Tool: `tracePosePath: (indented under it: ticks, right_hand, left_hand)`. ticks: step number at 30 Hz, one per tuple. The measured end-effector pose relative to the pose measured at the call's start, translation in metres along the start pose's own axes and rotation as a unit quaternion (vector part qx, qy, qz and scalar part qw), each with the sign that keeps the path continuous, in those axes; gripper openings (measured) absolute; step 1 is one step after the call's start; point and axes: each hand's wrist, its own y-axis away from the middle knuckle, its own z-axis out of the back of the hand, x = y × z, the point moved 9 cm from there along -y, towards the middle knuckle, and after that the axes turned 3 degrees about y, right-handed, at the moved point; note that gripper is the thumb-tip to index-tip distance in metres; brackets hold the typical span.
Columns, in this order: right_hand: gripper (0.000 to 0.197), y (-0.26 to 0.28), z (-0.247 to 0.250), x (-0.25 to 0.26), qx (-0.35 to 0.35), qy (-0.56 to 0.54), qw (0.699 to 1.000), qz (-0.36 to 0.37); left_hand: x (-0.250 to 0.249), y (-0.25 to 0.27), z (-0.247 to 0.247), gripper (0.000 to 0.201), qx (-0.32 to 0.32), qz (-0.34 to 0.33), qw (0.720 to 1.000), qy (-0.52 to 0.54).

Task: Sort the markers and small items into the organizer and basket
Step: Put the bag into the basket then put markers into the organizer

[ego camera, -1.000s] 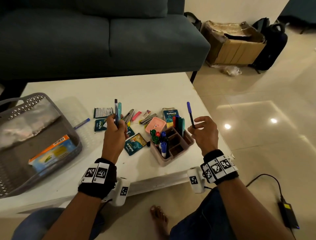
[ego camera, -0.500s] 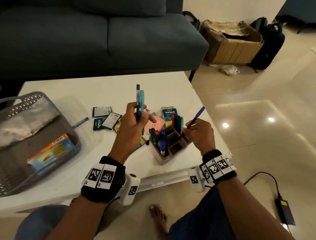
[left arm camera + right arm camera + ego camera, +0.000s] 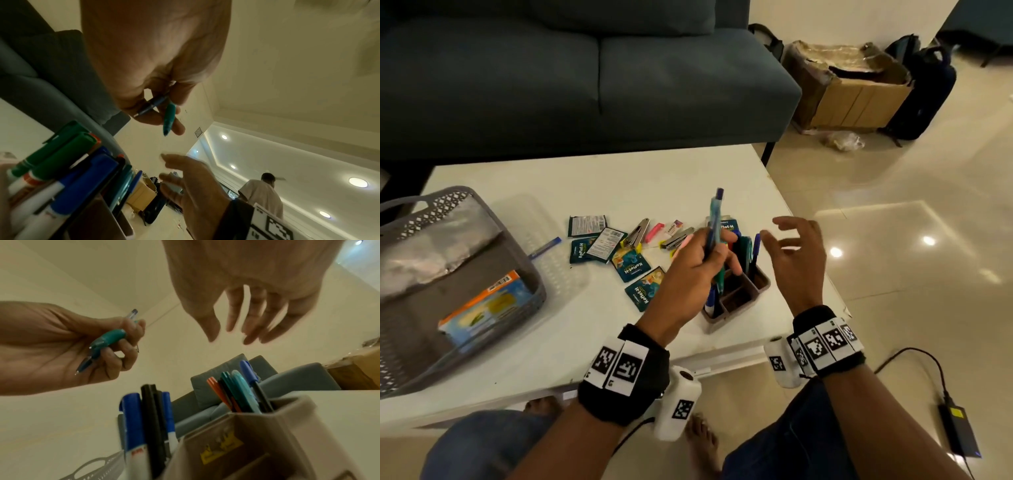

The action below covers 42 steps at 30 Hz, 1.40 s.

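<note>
The left hand (image 3: 698, 260) is clamped on two pens (image 3: 714, 226), one teal and one dark blue, held almost upright with the tips pointing down. It hangs directly above the organizer (image 3: 736, 301), which stands on the desk (image 3: 619, 178) near the front edge. The right hand (image 3: 798, 253) is empty, fingers spread apart, just right of the organizer. So the left hand is nearer; I think the pens only need to go straight down into a free compartment.

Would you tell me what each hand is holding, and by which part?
The left hand grips two pens around their lower barrels. The right hand holds nothing.
</note>
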Motion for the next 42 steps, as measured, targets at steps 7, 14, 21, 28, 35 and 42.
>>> tracePosePath:
  ticks: [7, 14, 21, 28, 35, 42]
  right_hand:
    - [0.041, 0.035, -0.038, 0.056, 0.249, -0.274, 0.929, -0.005]
    - [0.035, 0.026, -0.036, 0.042, 0.248, -0.326, 0.911, -0.051]
    - [0.021, -0.016, 0.016, 0.018, 0.127, -0.298, 0.946, -0.018]
    - [0.016, -0.027, 0.003, -0.001, 0.056, -0.003, 0.997, 0.059]
    - [0.026, -0.016, -0.04, -0.039, 0.168, 0.136, 0.976, -0.023]
    - [0.022, -0.021, -0.017, -0.048, 0.107, 0.151, 0.982, -0.049]
  left_hand:
    - [0.025, 0.013, -0.026, 0.018, 0.074, 0.1, 0.99, 0.071]
    - [0.03, 0.017, -0.032, 0.034, 0.099, 0.161, 0.976, 0.104]
    - [0.039, 0.018, -0.023, 0.041, 0.095, 0.137, 0.976, -0.142]
    - [0.057, 0.029, -0.037, 0.036, 0.126, 0.129, 0.951, -0.251]
    - [0.078, 0.038, -0.034, 0.034, 0.188, 0.157, 0.911, -0.333]
    - [0.087, 0.038, 0.002, 0.041, 0.16, 0.2, 0.887, -0.385]
